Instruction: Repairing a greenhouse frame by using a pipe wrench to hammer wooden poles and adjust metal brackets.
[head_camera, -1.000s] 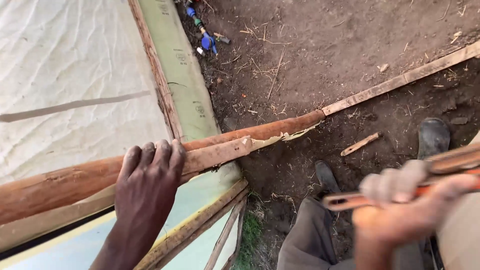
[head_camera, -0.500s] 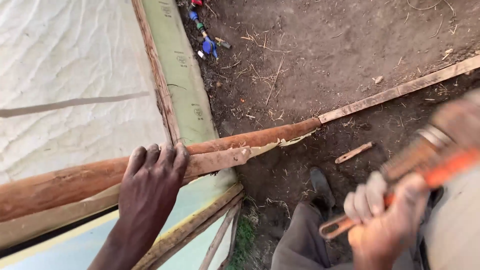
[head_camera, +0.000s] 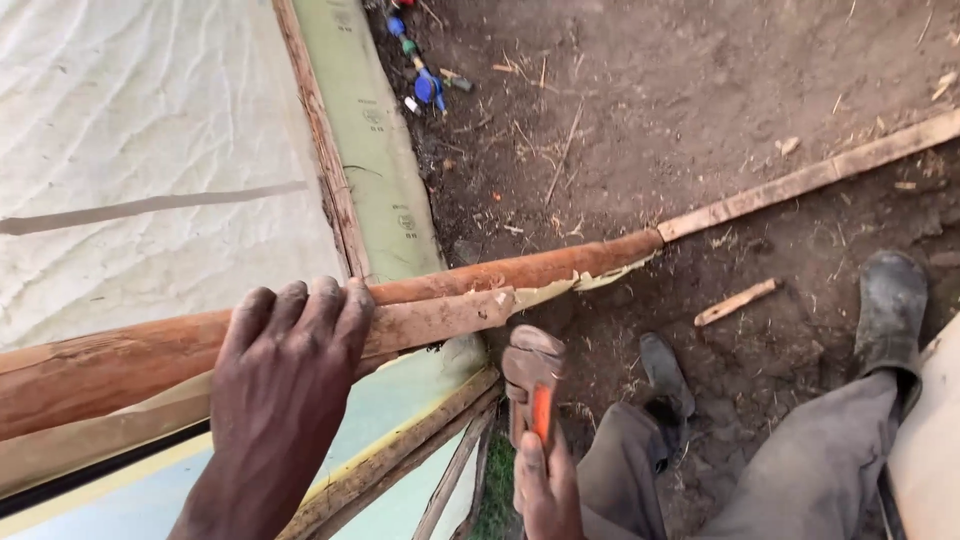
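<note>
My left hand (head_camera: 283, 385) lies flat over a reddish-brown wooden pole (head_camera: 480, 285) that runs from the lower left to the middle of the view. Its fingers wrap over the top of the pole and a strip of split wood beside it. My right hand (head_camera: 545, 487) grips a tool with an orange handle and a worn metal head (head_camera: 531, 385); the head points up, just below the pole's split end. The tool looks like a hammer or a wrench; I cannot tell which.
A white woven sheet (head_camera: 150, 150) on a wooden frame with a green board (head_camera: 375, 150) fills the left. Bare soil lies to the right with a long plank (head_camera: 820, 178), a wood chip (head_camera: 735, 302), small blue litter (head_camera: 428, 85), and my grey trousers and rubber boots (head_camera: 890, 305).
My right hand has swung the tool from the right side in toward the pole, and its head now stands upright under the split end. My left hand has stayed on the pole.
</note>
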